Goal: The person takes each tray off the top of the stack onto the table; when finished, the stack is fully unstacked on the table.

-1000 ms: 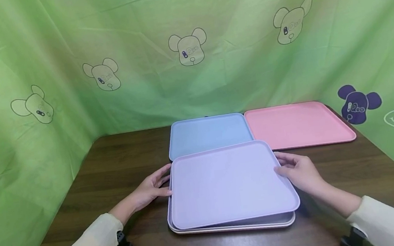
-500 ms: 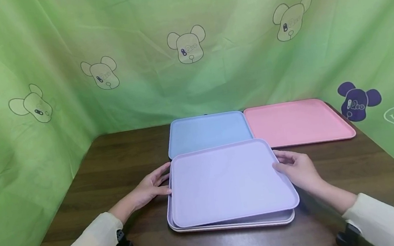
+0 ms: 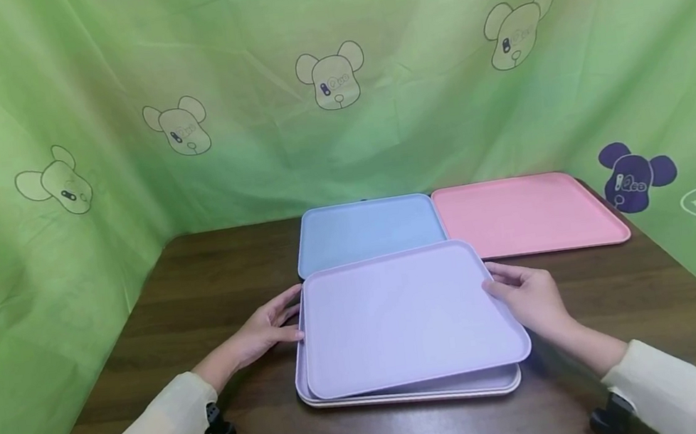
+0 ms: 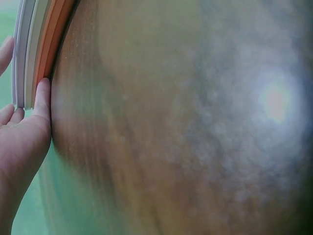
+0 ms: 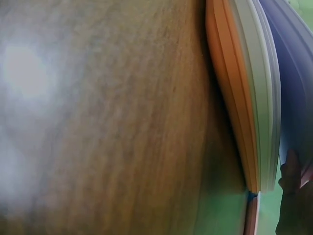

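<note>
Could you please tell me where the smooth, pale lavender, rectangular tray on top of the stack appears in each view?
Head: the smooth, pale lavender, rectangular tray lies low, just right of centre, tilted.
Left wrist: upper left, apparently the outermost thin lavender strip; its exact edge is hard to single out.
Right wrist: upper right, the tray seen from its underside.
Shared landmark: the brown wood-grain table.

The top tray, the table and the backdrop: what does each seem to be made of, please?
Top tray: probably matte plastic, evenly coloured with a moulded rim. Table: wood or laminate, semi-gloss, showing grain and glare. Backdrop: thin cloth or plastic sheeting, perhaps, faintly shiny, with folds and creases.
</note>
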`<act>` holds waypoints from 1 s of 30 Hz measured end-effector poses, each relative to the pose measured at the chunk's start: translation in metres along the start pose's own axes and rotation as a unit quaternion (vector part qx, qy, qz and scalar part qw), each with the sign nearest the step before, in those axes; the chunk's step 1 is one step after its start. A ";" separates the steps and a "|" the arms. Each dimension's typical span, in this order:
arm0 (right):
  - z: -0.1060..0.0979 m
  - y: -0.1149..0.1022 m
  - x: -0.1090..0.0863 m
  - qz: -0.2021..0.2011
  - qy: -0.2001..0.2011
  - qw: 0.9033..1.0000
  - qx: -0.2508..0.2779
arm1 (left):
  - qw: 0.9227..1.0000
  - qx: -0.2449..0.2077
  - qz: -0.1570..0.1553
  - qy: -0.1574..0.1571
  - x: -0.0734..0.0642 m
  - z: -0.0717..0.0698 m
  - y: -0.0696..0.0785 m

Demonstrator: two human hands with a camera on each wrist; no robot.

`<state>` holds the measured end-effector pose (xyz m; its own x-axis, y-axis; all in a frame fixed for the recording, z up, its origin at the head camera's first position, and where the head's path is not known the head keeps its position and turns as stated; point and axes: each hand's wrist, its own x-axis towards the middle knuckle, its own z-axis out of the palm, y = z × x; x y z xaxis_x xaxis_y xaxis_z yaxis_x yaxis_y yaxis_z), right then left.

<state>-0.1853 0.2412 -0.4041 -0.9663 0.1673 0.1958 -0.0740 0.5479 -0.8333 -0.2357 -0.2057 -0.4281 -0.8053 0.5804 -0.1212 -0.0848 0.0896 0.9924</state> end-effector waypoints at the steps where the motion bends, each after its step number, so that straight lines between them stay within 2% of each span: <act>1: 0.000 0.000 0.001 0.004 0.000 1.000 0.000 | 1.000 -0.001 0.001 -0.001 0.000 0.000 0.000; 8: -0.005 0.004 0.004 0.034 0.001 0.999 0.019 | 1.000 -0.001 0.004 -0.007 0.002 -0.001 0.001; 22: -0.030 0.014 0.015 0.052 0.003 0.999 0.014 | 1.000 0.003 0.005 -0.007 0.002 -0.001 0.002; 30: -0.054 0.027 0.024 0.032 0.031 0.999 0.017 | 1.000 0.007 0.004 -0.008 0.002 -0.002 0.001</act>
<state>-0.1974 0.3039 -0.3937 -0.9519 0.2525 0.1734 -0.0227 0.5063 -0.8620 -0.2386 -0.2055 -0.4276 -0.7967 0.5937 -0.1133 -0.0700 0.0956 0.9930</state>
